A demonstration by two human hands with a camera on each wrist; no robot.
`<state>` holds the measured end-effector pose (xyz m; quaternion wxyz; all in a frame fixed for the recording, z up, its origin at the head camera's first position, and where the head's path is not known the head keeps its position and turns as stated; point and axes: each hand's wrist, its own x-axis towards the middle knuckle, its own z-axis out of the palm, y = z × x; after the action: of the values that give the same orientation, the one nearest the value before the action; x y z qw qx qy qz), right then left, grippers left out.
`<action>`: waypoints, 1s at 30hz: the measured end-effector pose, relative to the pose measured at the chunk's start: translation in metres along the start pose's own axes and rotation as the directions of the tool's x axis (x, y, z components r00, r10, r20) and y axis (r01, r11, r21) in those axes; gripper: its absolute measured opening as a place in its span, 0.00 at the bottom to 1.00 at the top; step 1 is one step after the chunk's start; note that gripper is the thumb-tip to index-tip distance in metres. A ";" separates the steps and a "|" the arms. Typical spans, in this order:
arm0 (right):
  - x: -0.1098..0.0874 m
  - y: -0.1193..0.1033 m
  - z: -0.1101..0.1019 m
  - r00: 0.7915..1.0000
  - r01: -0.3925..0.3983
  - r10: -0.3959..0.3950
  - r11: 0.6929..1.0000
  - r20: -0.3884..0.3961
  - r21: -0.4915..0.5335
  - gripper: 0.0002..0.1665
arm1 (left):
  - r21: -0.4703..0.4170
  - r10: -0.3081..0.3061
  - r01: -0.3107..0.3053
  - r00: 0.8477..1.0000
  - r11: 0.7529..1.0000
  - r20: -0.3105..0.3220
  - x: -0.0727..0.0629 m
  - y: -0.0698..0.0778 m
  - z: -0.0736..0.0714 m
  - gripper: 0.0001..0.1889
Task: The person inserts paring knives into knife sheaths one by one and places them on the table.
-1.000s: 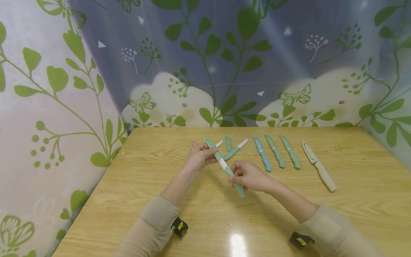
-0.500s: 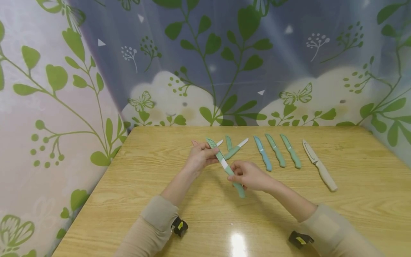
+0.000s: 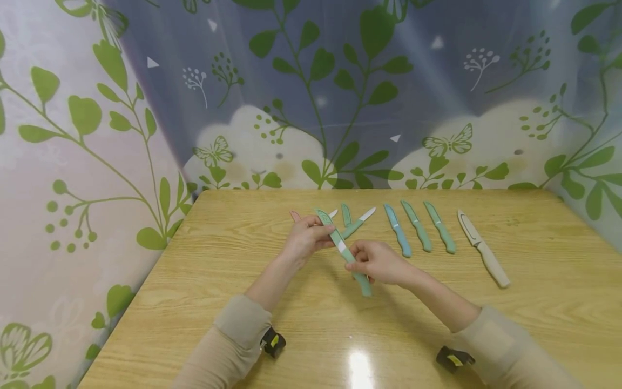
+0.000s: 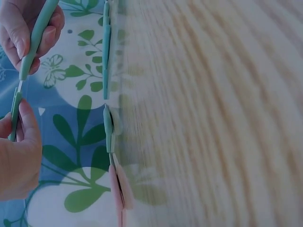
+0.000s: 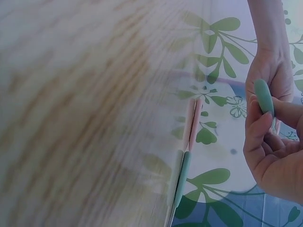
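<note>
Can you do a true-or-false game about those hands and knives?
1. The left hand pinches a green sheath. True.
2. The right hand lies flat on the table. False: it holds the green handle.
3. The sheath covers the whole blade. False: a strip of white blade shows.
4. The cream knife lies farthest right in the head view. True.
5. The blue knife lies between the two sheathed green knives. False: in that view, it's left of both.

Table wood-grain, smooth, glossy with glare on the near side; held knife smooth matt plastic at handle and sheath, blade metal or ceramic, can't tell; right cream knife smooth, plastic-looking; far backdrop creased cloth, slight sheen; sleeves matt cloth.
</note>
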<state>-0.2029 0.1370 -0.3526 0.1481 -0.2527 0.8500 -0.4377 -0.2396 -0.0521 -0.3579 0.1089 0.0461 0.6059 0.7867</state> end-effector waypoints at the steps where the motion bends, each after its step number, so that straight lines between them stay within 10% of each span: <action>1: 0.000 0.000 0.000 1.000 -0.001 0.001 1.000 -0.002 -0.001 0.08 | 0.000 0.000 0.000 1.000 1.000 -0.001 0.000 0.000 0.000 0.04; 30: 0.006 0.003 -0.002 0.996 -0.076 0.078 0.996 -0.046 0.035 0.11 | 0.036 -0.001 0.001 1.000 0.999 -0.022 0.000 -0.004 0.007 0.07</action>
<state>-0.2099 0.1360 -0.3545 0.1489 -0.2070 0.8549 -0.4517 -0.2380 -0.0444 -0.3599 0.1016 0.0389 0.6212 0.7761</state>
